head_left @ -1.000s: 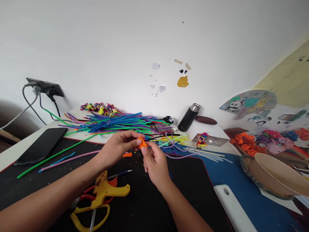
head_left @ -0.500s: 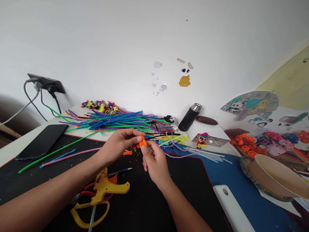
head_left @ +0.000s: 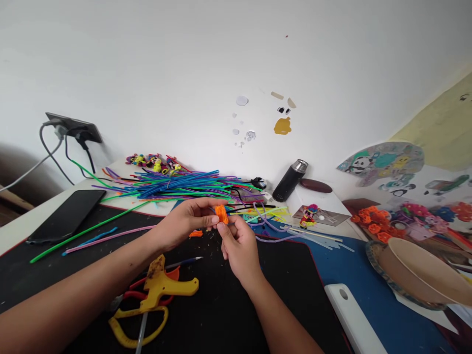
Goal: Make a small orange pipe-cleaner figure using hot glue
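Between my two hands, above the black mat (head_left: 221, 305), is a small orange pipe-cleaner piece (head_left: 221, 214), folded or coiled into a compact block. My left hand (head_left: 188, 219) pinches it from the left with thumb and fingers. From the lower right my right hand (head_left: 239, 241) grips its bottom end, thumb on the near side. Another orange pipe-cleaner piece (head_left: 195, 233) lies on the mat just below my left hand. Behind the hands spreads a heap of coloured pipe cleaners (head_left: 173, 184), mostly blue, green and purple.
A yellow glue gun (head_left: 165, 285) and red-handled pliers (head_left: 134, 295) lie near my left forearm. A phone (head_left: 66, 216) rests at left. Toward the right are a black thermos (head_left: 290, 181), a small pipe-cleaner figure (head_left: 309, 215), a bowl (head_left: 424, 270) and a white board-like object (head_left: 354, 317).
The orange piece has turned so a broader side faces me. My left fingers have spread a little around it, and the view has shifted slightly.
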The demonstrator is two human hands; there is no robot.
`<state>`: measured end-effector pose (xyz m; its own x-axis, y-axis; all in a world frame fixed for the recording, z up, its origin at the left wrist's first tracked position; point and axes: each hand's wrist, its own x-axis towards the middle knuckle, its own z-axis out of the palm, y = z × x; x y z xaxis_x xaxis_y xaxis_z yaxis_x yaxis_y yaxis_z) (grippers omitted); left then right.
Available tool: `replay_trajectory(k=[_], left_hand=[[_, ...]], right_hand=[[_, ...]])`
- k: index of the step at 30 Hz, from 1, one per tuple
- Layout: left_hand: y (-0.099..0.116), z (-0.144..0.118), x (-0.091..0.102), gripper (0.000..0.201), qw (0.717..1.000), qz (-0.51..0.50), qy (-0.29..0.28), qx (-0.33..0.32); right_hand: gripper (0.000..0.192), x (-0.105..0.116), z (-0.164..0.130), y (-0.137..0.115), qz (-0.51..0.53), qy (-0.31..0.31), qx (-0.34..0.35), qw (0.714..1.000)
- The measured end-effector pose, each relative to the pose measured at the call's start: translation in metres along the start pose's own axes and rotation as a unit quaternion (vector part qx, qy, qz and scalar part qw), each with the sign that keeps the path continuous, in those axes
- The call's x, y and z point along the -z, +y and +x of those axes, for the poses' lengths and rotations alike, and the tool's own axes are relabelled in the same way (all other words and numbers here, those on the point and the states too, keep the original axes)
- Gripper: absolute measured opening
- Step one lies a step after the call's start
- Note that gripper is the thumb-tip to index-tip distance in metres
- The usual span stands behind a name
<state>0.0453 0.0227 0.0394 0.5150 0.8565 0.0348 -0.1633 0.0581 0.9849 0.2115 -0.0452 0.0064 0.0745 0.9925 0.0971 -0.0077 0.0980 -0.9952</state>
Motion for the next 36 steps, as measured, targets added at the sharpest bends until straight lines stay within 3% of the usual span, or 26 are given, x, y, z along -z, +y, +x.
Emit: replay_trajectory(k=[10,19,30,36], left_hand=[[0.008,0.0,0.002,0.046,1.0,0.008,0.015,0.013],[0.005,-0.002,0.003,0.049,0.998,0.06,-0.008,0.006],[0.004,-0.001,0.004,0.046,1.0,0.014,-0.019,0.018],[0.006,0.0,0.003,0.048,0.996,-0.065,-0.026,0.046]], right_hand=[[0.046,0.0,-0.003,0.002,0.025,-0.054,0.004,0.998],[0.051,0.001,0.0,0.005,0.034,-0.036,0.002,0.999],[0.052,0.002,0.0,0.004,0.052,-0.041,0.0,0.998],[0.054,0.004,0.0,-0.002,0.072,-0.046,-0.01,0.996]])
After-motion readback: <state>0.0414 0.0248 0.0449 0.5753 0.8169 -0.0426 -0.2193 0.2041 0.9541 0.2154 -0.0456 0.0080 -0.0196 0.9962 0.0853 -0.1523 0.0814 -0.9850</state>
